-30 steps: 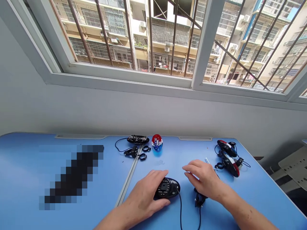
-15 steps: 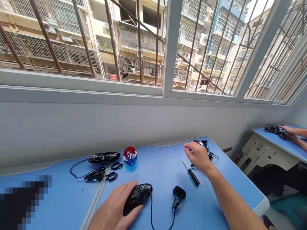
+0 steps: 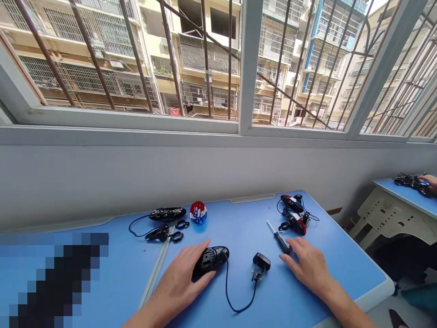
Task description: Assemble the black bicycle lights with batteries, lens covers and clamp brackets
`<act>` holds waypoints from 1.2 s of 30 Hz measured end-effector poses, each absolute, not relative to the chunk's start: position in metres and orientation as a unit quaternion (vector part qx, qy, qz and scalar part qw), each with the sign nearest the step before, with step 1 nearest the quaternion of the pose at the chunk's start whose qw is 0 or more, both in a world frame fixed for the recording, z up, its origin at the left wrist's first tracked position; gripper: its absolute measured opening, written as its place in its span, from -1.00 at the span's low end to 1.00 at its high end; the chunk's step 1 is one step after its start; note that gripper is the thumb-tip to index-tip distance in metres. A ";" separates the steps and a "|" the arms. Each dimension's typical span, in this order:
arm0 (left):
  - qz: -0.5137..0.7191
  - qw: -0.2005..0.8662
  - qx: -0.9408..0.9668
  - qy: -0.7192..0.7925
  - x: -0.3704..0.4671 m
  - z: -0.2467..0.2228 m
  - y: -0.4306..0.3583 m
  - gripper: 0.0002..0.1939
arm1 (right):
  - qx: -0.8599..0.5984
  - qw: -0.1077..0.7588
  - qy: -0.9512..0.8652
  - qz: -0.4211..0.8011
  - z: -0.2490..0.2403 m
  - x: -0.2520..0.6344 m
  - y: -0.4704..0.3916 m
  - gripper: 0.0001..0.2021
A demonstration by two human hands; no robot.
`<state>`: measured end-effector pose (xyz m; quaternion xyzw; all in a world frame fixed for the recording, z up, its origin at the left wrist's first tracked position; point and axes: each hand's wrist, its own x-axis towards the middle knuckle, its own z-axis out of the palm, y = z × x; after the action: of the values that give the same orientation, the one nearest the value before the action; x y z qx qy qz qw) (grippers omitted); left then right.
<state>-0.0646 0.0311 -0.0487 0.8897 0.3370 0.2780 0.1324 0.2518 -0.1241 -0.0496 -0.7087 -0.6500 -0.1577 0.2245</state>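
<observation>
My left hand (image 3: 186, 278) is wrapped round a black, glossy, mouse-shaped device (image 3: 210, 259) on the blue tabletop. A thin cable runs from its front end to a small black part (image 3: 261, 261) with metal prongs or wires on its underside. My right hand (image 3: 309, 264) lies low over the table, thumb and forefinger apart. Its fingertips are at the black handle of a screwdriver (image 3: 282, 243), whose metal shaft points away to the upper left. Whether they touch the handle is hard to tell.
Another long black device (image 3: 167, 213), black clamp-like parts (image 3: 160, 233) and a red-and-blue round container (image 3: 198, 213) stand at the back left. Black-and-red devices (image 3: 294, 214) with cables lie back right. A person's hand (image 3: 429, 180) is on another table, by tangled black cables (image 3: 411, 182).
My right hand has moved back from the black-and-red devices toward the screwdriver handle. My left hand stays on the black device. The view has shifted somewhat.
</observation>
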 end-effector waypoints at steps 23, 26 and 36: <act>0.266 0.191 0.886 0.328 -0.060 -0.027 0.017 -0.56 | -0.603 0.448 -0.659 -0.041 0.049 0.219 -0.042 -0.71; 0.266 0.205 0.880 0.336 -0.061 -0.030 0.019 -0.47 | -0.559 0.538 -0.629 0.042 0.070 0.190 -0.025 -0.73; 0.249 0.220 0.877 0.347 -0.052 -0.033 0.012 -0.44 | -0.451 0.605 -0.496 0.429 0.045 0.170 -0.003 -0.57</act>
<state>-0.0520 0.0119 -0.0329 0.8771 0.3471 0.2485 0.2203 0.1703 -0.0033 0.0451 -0.4511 -0.4963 0.4294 0.6048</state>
